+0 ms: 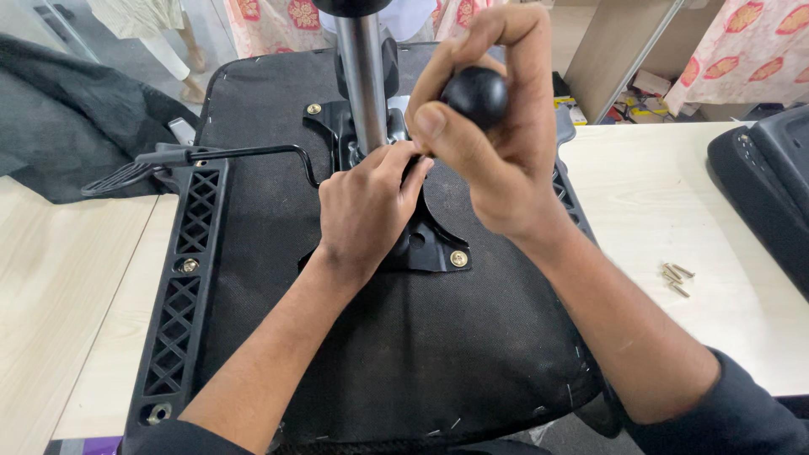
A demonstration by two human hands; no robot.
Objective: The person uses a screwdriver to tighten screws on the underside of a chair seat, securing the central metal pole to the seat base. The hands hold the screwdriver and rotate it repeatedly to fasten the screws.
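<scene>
Pale wooden worktop fills the view, with flowered cloth hanging at the back and a dark grey cloth lying on the far left corner.

On the middle of the worktop lies a big black fabric chair seat, upside down. Its long black plastic side bracket with criss-cross holes runs along the left edge of the seat. At the far middle of the seat sits a black metal plate with brass screws, and a shiny grey metal post stands up from it. A thin black bent lever sticks out to the left.

A black plastic chair part lies at the right edge of the worktop. Near it, on the bare wood, is a small heap of brass screws.

The left hand presses on the plate by the foot of the post; its fingertips pinch something there, but I cannot tell what. The right hand is closed tight around the round black knob of a tool, held above the plate.

It looks like a screw on the plate is being turned. The next move likely needs the tool kept straight and the left hand steady.
</scene>
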